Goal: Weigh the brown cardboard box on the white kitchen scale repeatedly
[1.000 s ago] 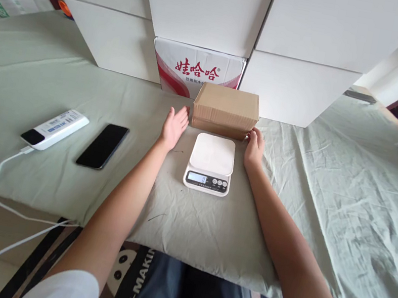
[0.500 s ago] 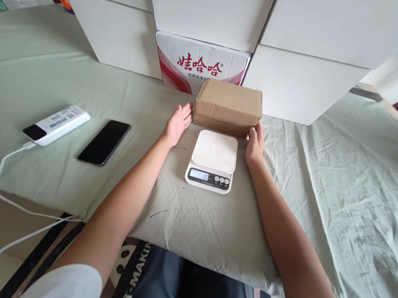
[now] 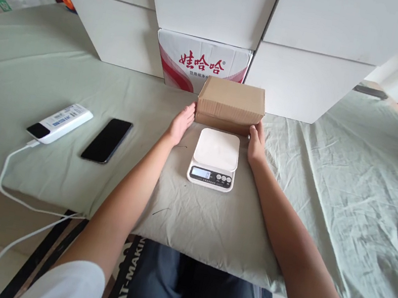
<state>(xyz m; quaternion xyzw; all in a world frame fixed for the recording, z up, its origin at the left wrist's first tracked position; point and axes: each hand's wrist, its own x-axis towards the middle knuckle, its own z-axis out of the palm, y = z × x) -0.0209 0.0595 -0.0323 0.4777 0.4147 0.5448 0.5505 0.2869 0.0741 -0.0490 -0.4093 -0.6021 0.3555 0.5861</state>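
A brown cardboard box (image 3: 231, 104) rests on the cloth, with a seam running low across its front. My left hand (image 3: 181, 123) is at its left side, fingers stretched out and seemingly touching the lower edge. At the right end, my right hand (image 3: 257, 144) has its thumb at the front corner and its fingers along the side, partly hidden. Between my hands, just in front of the box, sits a white kitchen scale (image 3: 217, 150) with a lit display reading 0. Nothing lies on its platform.
Large white boxes (image 3: 209, 2) are stacked behind, with a red-and-white printed carton (image 3: 183, 61) among them. To the left lie a black phone (image 3: 107, 140) and a white power bank (image 3: 60, 123) with a cable (image 3: 7, 166). Green cloth (image 3: 328, 202) covers the surface.
My left hand has come in slightly closer to the box's left side. My right hand stays at the right end. The whole view has shifted a little.
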